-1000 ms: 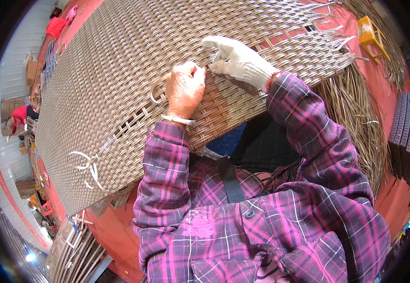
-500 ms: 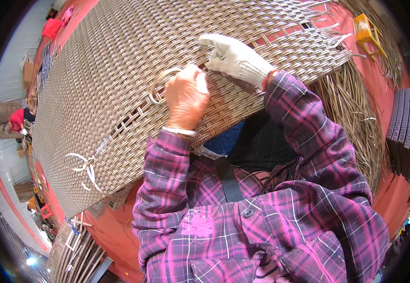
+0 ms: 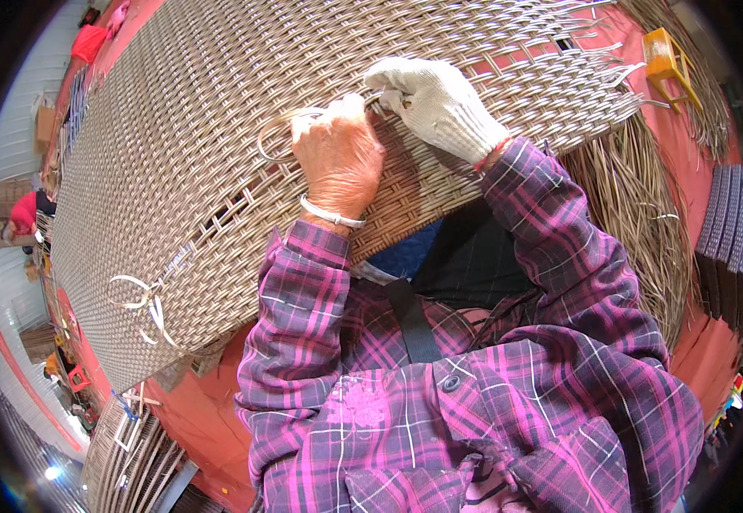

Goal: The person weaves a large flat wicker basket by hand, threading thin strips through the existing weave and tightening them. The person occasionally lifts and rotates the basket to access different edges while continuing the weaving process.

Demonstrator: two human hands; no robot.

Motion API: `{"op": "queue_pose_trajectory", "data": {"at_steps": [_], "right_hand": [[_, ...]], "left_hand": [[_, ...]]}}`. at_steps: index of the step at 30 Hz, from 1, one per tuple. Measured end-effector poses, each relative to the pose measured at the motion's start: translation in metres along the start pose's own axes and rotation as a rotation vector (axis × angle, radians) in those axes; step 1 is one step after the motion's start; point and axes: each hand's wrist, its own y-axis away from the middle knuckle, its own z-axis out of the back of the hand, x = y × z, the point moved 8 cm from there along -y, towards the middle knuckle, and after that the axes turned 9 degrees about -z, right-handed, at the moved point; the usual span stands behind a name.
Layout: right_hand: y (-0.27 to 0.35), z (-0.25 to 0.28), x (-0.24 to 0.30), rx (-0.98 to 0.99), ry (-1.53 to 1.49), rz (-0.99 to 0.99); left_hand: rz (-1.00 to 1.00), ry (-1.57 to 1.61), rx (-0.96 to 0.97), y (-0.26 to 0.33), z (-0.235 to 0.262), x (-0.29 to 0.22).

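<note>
A large tan woven rattan panel (image 3: 166,137) spreads out in front of me. My left hand (image 3: 337,162), bare with a white band at the wrist, is closed around a weaving strand. Part of that strand (image 3: 262,147) curls in a loop to the left of the knuckles. Close on its right, my right hand (image 3: 444,107) wears a white knitted glove. Its thumb and fingers are pinched together at the strand between the two hands, though the fingertips are partly hidden. Below the loop, a narrow gap (image 3: 228,210) runs through the weave.
White ties (image 3: 151,303) hang on the panel's left part. Loose strand ends stick out at its right edge, beside a bundle of long strands (image 3: 632,197). A yellow stool (image 3: 669,68) and a dark stack (image 3: 728,235) stand farther right. Another person (image 3: 25,214) is at far left.
My right hand's fingers, stretched out before, have curled into a pinch beside my left hand. My left hand has shifted slightly up, and the strand loop has moved up and left.
</note>
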Motion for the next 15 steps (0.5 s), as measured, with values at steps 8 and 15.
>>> {"op": "queue_pose_trajectory", "data": {"at_steps": [8, 15], "right_hand": [[-0.001, -0.008, 0.002, 0.429, 0.173, -0.076], [0.000, -0.021, 0.008, 0.483, 0.470, -0.077]], "left_hand": [[0.241, 0.659, 0.084, 0.020, -0.011, 0.035], [0.265, 0.727, -0.030, 0.028, 0.003, 0.038]]}}
